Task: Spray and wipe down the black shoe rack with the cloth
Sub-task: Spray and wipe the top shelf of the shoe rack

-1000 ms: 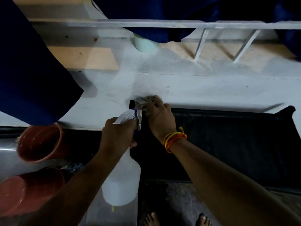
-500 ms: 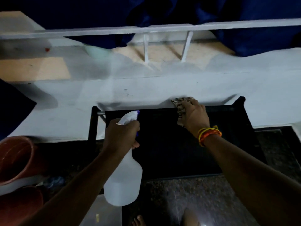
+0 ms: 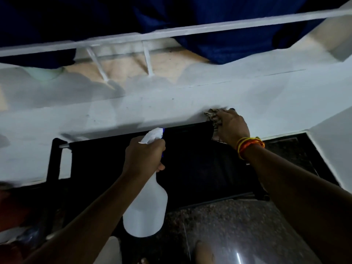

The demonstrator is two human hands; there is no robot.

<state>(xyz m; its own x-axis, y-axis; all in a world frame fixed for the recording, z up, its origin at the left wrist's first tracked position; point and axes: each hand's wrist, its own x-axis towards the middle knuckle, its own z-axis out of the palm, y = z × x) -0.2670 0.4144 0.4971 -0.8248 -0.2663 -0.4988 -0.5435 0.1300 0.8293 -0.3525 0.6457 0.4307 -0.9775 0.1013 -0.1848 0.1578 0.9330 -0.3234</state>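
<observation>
Left hand [image 3: 142,156] was wrapped round the neck of a translucent white plastic spray bottle [image 3: 145,212], fingers curled at the trigger head, white nozzle with a blue tip pointing up and away toward the wall. Bottle body hung down below the fist, tilted slightly, over the near edge of the rack.

Right hand [image 3: 231,126] clutched a crumpled patterned brown-and-cream cloth [image 3: 212,116], fingers bunched over it, pressing it at the far right corner of the rack's top where it met the wall. Cloth edges were blurred; part of it dangled under the palm. Yellow and orange thread bands [image 3: 249,144] sat on the right wrist.

Black fabric-topped shoe rack [image 3: 106,159] stood against the pale grey painted wall ledge [image 3: 152,111], directly under both hands. Its black upright post and a grey metal bar end showed at the far left corner. The right side of the rack was mostly covered by the right forearm.

Speckled dark granite floor [image 3: 219,221] lay in front of the rack. Toes showed at the bottom edge, blurred. A white railing [image 3: 171,34] ran above the ledge with dark blue fabric [image 3: 219,44] hanging over it. Reddish blurred shapes at the lower left were unclear.
</observation>
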